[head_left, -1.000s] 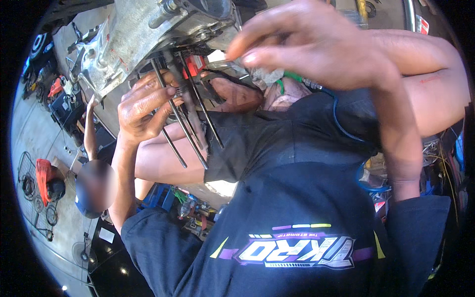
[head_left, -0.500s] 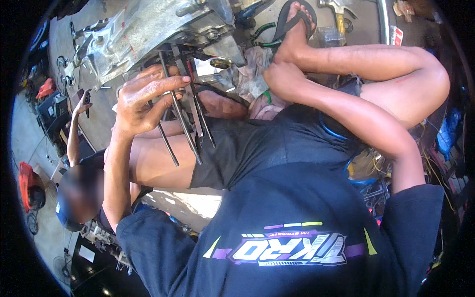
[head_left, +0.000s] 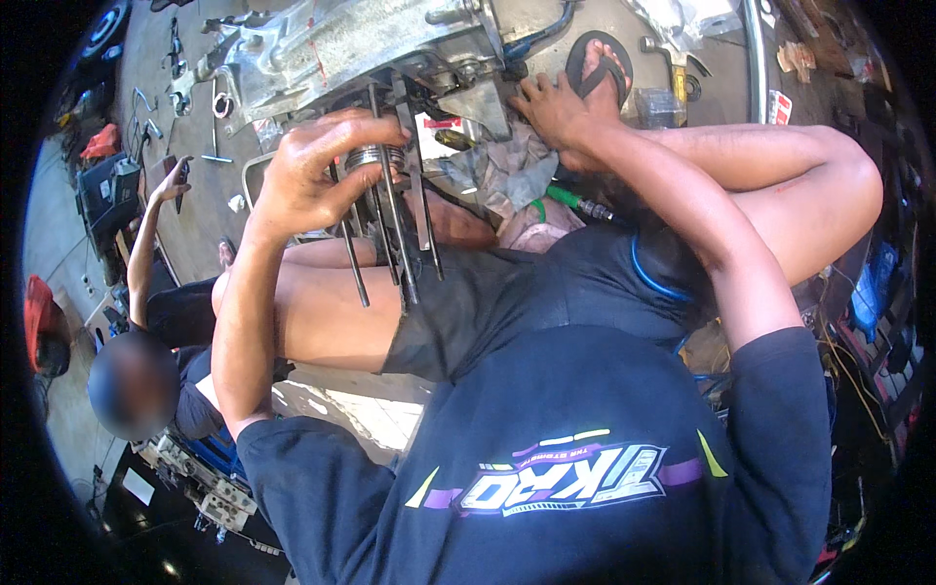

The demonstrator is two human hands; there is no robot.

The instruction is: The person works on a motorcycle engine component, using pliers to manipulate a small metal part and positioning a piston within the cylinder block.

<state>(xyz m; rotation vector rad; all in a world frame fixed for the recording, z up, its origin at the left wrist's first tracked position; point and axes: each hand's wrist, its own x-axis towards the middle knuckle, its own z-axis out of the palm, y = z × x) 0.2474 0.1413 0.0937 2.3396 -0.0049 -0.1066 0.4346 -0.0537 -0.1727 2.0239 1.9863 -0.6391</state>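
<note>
My left hand (head_left: pixel 317 175) is closed round a ringed metal piston (head_left: pixel 364 159), thumb on the near side and fingers over the far side. Several long dark studs (head_left: pixel 392 210) jut toward me from the silver engine case (head_left: pixel 341 58), passing close by the piston and my fingers. Part of the piston is hidden behind the hand. My right hand (head_left: pixel 554 112) is empty, fingers spread, beside my sandalled foot (head_left: pixel 603 73) and just right of the engine case.
A crumpled rag (head_left: pixel 522 180) and a green-handled tool (head_left: pixel 577 202) lie by my lap. Beyond my right leg is a hammer (head_left: pixel 680 83); a long metal bar (head_left: pixel 756 58) lies farther right. On the left, another person's hand (head_left: pixel 174 180) holds a dark flat object.
My left hand has turned, bringing the piston into sight among the studs. My right hand has moved away from my ankle toward the engine case, its fingers spreading. The green-handled tool now shows.
</note>
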